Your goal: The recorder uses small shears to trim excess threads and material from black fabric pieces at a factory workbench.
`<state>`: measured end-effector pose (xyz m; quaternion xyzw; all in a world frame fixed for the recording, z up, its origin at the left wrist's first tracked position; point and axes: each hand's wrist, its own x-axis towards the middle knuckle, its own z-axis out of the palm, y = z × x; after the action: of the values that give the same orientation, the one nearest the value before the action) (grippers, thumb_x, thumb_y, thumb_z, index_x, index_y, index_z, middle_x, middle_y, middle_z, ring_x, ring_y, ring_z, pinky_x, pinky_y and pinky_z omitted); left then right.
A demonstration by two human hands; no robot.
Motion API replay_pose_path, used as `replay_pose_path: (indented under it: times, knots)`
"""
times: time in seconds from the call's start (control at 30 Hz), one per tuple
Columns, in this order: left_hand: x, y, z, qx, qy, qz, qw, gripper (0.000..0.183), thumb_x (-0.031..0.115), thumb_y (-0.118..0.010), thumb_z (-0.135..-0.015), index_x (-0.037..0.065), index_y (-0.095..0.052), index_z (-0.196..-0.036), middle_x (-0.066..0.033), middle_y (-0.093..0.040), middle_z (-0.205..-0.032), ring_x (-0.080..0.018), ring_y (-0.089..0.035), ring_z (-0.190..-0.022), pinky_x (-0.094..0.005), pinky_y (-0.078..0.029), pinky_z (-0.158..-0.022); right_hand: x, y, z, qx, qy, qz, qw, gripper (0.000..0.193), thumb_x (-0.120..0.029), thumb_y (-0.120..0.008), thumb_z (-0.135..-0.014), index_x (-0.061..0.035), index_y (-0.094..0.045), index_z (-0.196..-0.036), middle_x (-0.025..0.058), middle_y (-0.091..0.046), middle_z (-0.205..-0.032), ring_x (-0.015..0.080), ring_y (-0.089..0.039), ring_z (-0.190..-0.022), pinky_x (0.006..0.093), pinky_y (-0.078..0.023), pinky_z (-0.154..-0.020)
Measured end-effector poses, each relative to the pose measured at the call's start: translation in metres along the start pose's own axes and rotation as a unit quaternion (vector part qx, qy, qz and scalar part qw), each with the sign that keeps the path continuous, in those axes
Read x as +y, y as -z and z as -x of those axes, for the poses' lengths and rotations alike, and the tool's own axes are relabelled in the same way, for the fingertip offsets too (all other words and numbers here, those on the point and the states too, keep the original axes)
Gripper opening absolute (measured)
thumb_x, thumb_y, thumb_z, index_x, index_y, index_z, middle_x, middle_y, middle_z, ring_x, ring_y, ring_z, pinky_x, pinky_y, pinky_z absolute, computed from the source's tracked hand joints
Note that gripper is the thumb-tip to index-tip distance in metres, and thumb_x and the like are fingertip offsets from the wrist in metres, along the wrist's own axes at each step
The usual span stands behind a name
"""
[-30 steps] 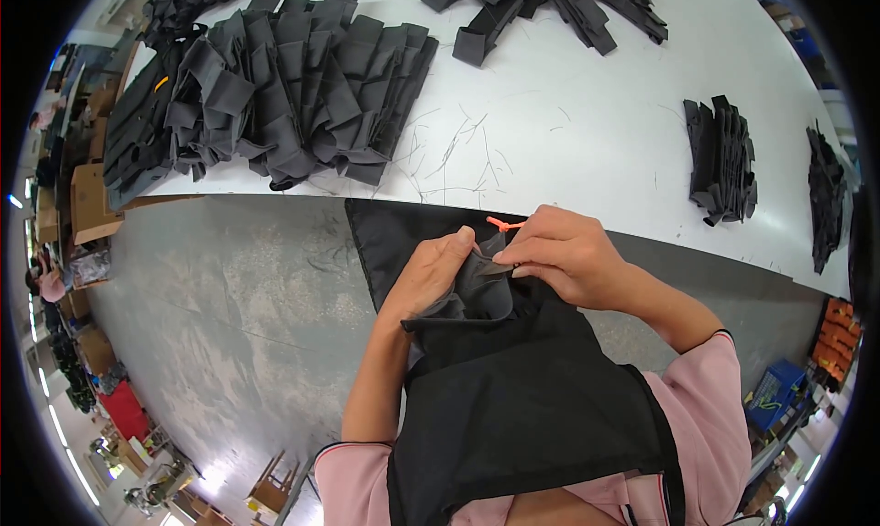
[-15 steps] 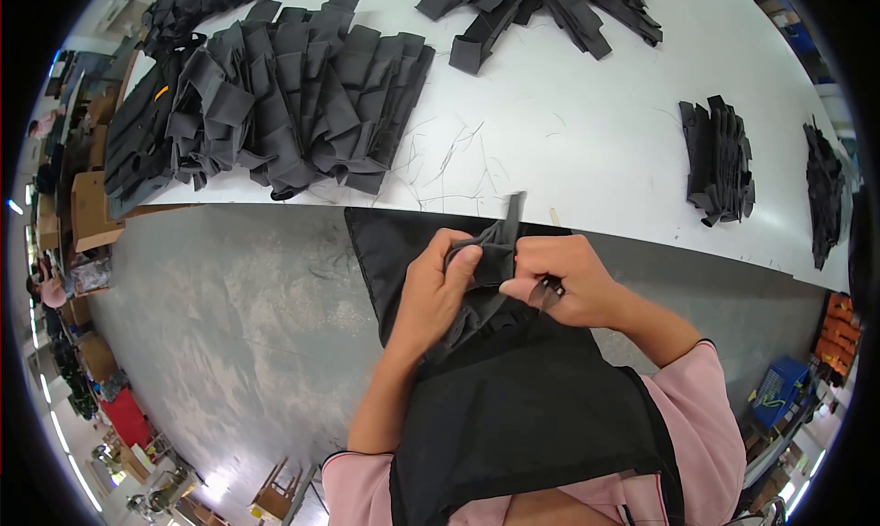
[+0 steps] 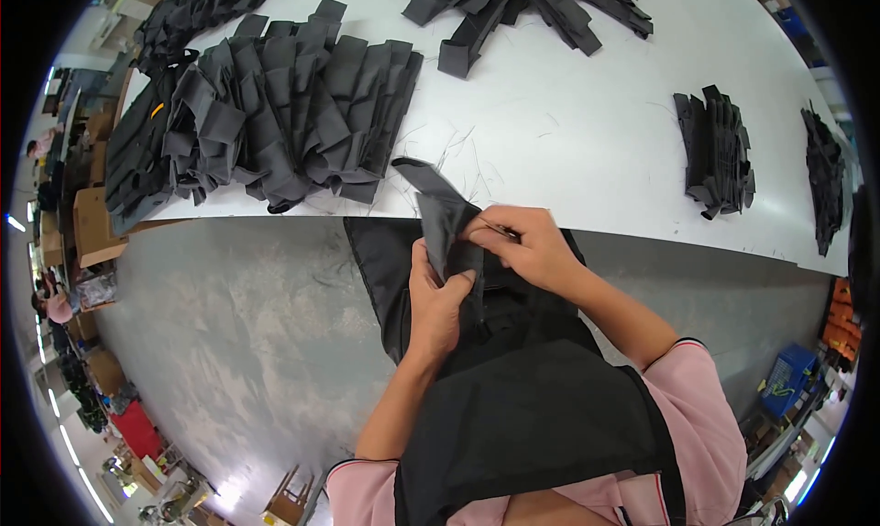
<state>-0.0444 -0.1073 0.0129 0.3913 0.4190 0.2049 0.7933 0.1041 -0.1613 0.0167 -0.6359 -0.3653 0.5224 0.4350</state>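
Both hands up at the near edge of the white surface, in front of the body, gripping one dark grey fabric piece. The piece is folded, its upper end angled up and leftward over the surface's edge, its lower part between the hands.

Left hand: thumb and fingers pinching the piece from below. Right hand: fingertips pressed together on the fabric's right side; a small dark object shows at the fingers, perhaps a cutting tool, too blurred to be sure.

Beneath the hands, a black apron over a pink shirt.

On the surface: a broad fanned pile of dark grey strips at left; loose thread ends scattered just right of it; a looser heap of strips at the far side; an upright-looking bundle at right, with a narrower dark bundle beyond, near the edge.

Grey floor below, left; blue crate low at right.
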Motion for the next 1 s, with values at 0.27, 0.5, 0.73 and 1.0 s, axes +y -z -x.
replay_pose_path:
  times: [0.27,0.5,0.73,1.0]
  knots:
    - [0.003,-0.002,-0.002,0.079,-0.023,0.014,0.997,0.046,-0.004,-0.052,-0.073,-0.001,-0.042,-0.118,-0.0087,-0.051,-0.104,-0.0151,-0.055,-0.08,-0.0293,-0.048,-0.065,-0.03,0.013,0.042,0.139,0.201,0.339,0.909,0.029,-0.009,-0.072,-0.069,-0.0102,-0.062,-0.096,0.0049,-0.051,-0.084,0.0199,-0.052,-0.061,0.0305,-0.042,-0.053]
    - [0.006,-0.002,-0.001,0.043,-0.023,-0.002,0.999,0.049,-0.005,-0.052,-0.071,-0.001,-0.042,-0.119,-0.0092,-0.05,-0.108,-0.0151,-0.055,-0.084,-0.0288,-0.047,-0.066,-0.038,0.031,0.024,0.007,0.214,0.442,0.871,0.025,-0.013,-0.071,-0.068,-0.0115,-0.059,-0.09,0.0043,-0.05,-0.083,0.0219,-0.052,-0.061,0.0326,-0.04,-0.053]
    - [0.011,-0.001,0.002,0.019,0.005,-0.035,0.999,0.054,-0.007,-0.052,-0.068,-0.003,-0.042,-0.121,-0.0094,-0.05,-0.11,-0.0155,-0.055,-0.088,-0.0284,-0.047,-0.067,-0.046,0.043,0.009,-0.064,0.288,0.451,0.842,0.025,-0.016,-0.072,-0.067,-0.0113,-0.057,-0.087,0.0027,-0.05,-0.085,0.022,-0.053,-0.061,0.0337,-0.04,-0.053]
    - [0.012,-0.003,0.003,0.004,0.022,-0.027,0.999,0.054,-0.005,-0.053,-0.067,-0.003,-0.043,-0.12,-0.0106,-0.051,-0.106,-0.0161,-0.055,-0.088,-0.029,-0.048,-0.069,-0.051,0.045,0.01,-0.106,0.277,0.472,0.83,0.019,-0.015,-0.07,-0.069,-0.0079,-0.054,-0.076,0.0026,-0.05,-0.084,0.0233,-0.057,-0.062,0.0347,-0.043,-0.051]
